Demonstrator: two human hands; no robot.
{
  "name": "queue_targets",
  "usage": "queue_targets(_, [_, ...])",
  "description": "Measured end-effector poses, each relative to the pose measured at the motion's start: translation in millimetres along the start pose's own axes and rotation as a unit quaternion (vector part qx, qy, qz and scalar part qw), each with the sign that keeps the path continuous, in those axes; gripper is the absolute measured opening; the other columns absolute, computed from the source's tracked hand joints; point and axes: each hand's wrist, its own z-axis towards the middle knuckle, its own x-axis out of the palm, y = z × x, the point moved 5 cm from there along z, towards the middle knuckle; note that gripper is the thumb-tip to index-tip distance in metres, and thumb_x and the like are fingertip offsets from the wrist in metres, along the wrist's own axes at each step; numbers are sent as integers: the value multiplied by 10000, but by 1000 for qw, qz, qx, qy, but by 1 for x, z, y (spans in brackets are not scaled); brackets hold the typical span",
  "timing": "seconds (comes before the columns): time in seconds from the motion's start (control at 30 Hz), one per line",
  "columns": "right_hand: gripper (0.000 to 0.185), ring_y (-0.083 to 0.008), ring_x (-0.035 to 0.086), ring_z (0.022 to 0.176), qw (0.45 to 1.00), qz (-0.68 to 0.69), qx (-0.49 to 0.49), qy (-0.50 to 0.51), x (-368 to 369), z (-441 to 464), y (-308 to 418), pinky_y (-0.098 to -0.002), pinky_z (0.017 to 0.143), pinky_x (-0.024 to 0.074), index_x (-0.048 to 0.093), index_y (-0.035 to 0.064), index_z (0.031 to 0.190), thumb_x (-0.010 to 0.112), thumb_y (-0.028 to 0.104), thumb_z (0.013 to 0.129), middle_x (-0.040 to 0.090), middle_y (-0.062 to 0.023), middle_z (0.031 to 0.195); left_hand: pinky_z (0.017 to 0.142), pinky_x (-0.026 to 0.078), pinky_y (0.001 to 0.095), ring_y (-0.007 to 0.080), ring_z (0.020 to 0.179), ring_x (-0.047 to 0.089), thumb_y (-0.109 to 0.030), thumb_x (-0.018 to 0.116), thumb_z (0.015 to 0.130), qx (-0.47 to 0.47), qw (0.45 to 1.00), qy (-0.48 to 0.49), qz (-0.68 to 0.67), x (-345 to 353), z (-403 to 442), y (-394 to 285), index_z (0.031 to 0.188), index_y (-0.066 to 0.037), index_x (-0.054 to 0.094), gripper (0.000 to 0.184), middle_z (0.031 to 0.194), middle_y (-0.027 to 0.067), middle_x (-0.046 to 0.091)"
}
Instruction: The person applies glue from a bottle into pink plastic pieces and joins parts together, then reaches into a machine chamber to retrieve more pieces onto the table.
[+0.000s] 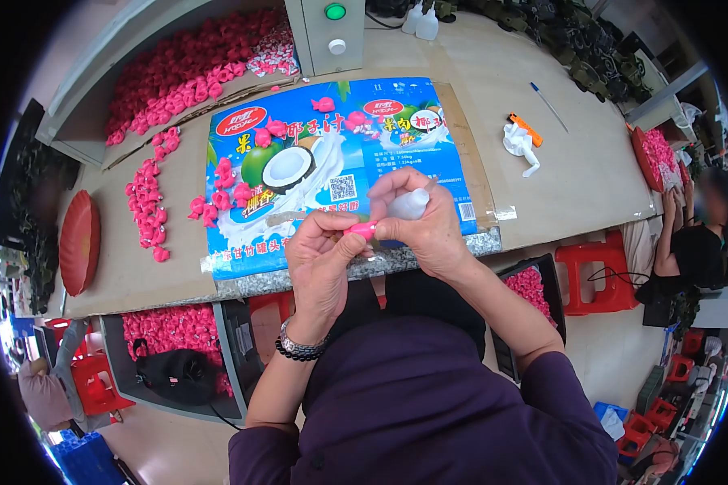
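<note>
A small pink piece (362,230) is pinched between the fingertips of my left hand (322,263) and my right hand (429,234), above the front edge of a blue printed cardboard sheet (352,174). My right hand also has a white translucent bottle (410,204) tucked between its thumb and fingers. Several loose pink pieces (241,192) lie on the left part of the sheet, and more are near its back edge. The face of the piece between my fingers is partly covered by them.
A row of pink pieces (147,194) and a red tray (80,242) are at the left. A bin of pink pieces (170,77) stands behind. An orange tool (526,129), white tissue (519,145) and pen (548,105) lie right. A co-worker (696,250) sits far right.
</note>
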Motion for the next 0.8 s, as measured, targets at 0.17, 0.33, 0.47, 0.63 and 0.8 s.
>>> queue_targets(0.17, [364, -105, 607, 798, 1000, -2, 21, 12, -1, 6, -11, -247, 732, 501, 601, 10, 1043, 749, -49, 715, 640, -50, 867, 658, 540, 259, 135, 741, 631, 6, 682, 843, 0, 1000, -14, 17, -5, 4, -5, 970, 31, 578, 166, 890, 103, 643])
queue_targets(0.33, [242, -147, 640, 929, 986, -166, 3, 32, -7, 36, -6, -288, 820, 509, 648, 15, 1000, 675, -21, 762, 679, -80, 978, 653, 504, 227, 94, 733, 600, 23, 661, 851, -6, 973, -22, 231, -28, 21, -28, 959, 31, 584, 132, 850, 71, 638])
queue_targets(0.47, [201, -188, 648, 919, 923, -368, -106, -33, -31, 86, 9, -313, 823, 504, 678, 30, 965, 688, 38, 765, 678, -88, 973, 644, 497, 229, 81, 731, 590, 25, 643, 859, 118, 909, -76, 393, -68, 46, -65, 956, 33, 592, 110, 835, 56, 635])
queue_targets(0.63, [265, -310, 634, 899, 790, -593, -145, -58, -31, 137, 2, -393, 802, 503, 718, 73, 985, 747, 150, 733, 656, -135, 1001, 598, 474, 267, 111, 716, 577, 40, 655, 805, 261, 717, -228, 605, -83, 51, -106, 1036, 18, 610, 236, 897, 72, 632])
queue_targets(0.8, [303, -308, 630, 922, 750, -654, -90, -29, -19, 143, -4, -411, 815, 495, 718, 85, 990, 770, 157, 700, 657, -121, 1002, 581, 434, 265, 124, 679, 538, 4, 688, 772, 320, 660, -179, 655, -55, 42, -91, 1054, 1, 616, 291, 950, 85, 624])
